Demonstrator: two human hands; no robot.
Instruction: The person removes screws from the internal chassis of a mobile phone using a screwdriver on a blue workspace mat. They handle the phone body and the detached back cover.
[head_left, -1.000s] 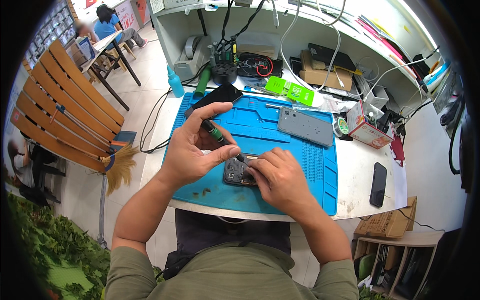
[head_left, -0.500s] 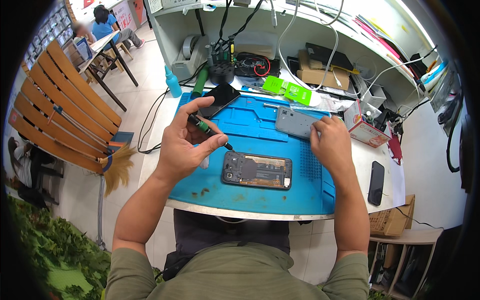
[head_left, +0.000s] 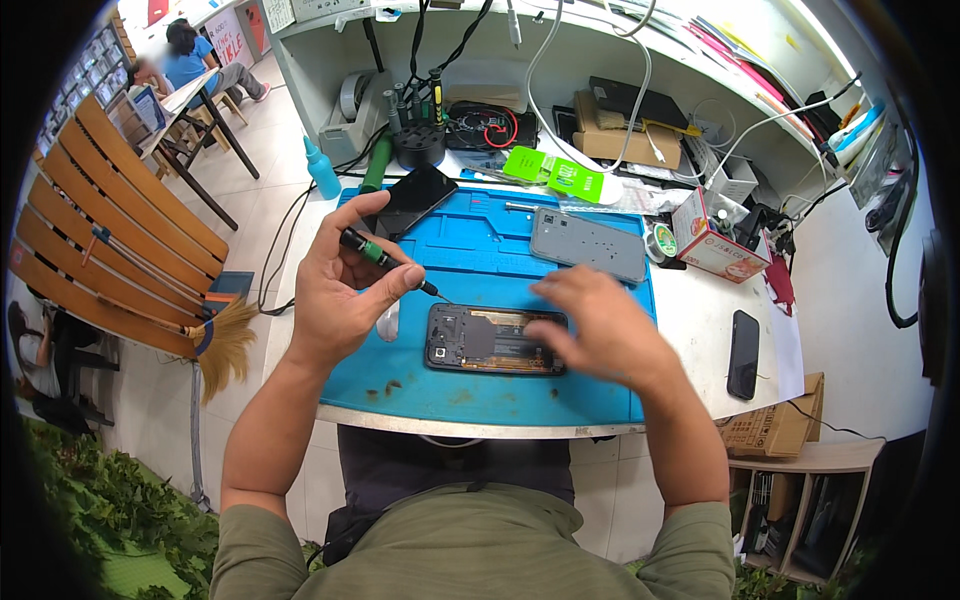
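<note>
White shelving (head_left: 306,92) stuffed with cables and boxes backs the table (head_left: 690,370), and a blue mat (head_left: 595,392) covers much of the table's middle. On the mat's near half lies the opened phone (head_left: 482,338), flat and lengthwise, its inner parts facing up. Farther off and to the right, the grey cover (head_left: 588,246) rests on the mat; a dark phone (head_left: 416,202) sits at the mat's far left.

The left hand (head_left: 338,290) has its grip closed around the screwdriver (head_left: 371,250), which slants down to the right, its tip by the phone's far left edge. From this height I cannot tell whether the tip touches. The right hand (head_left: 596,325) is over the phone's right end, its grip released, thumb and fingers apart with nothing seen between them; it is blurred, so contact is uncertain.

Fine driver work like this should go best with the shaft stood nearer upright, since a slanted tip could slip and scratch the exposed parts. A light fingertip hold gives better control than a hard squeeze. The right hand would serve well by steadying the phone's frame at its right end, clear of the inner parts, because a smooth mat alone may let the phone turn.
</note>
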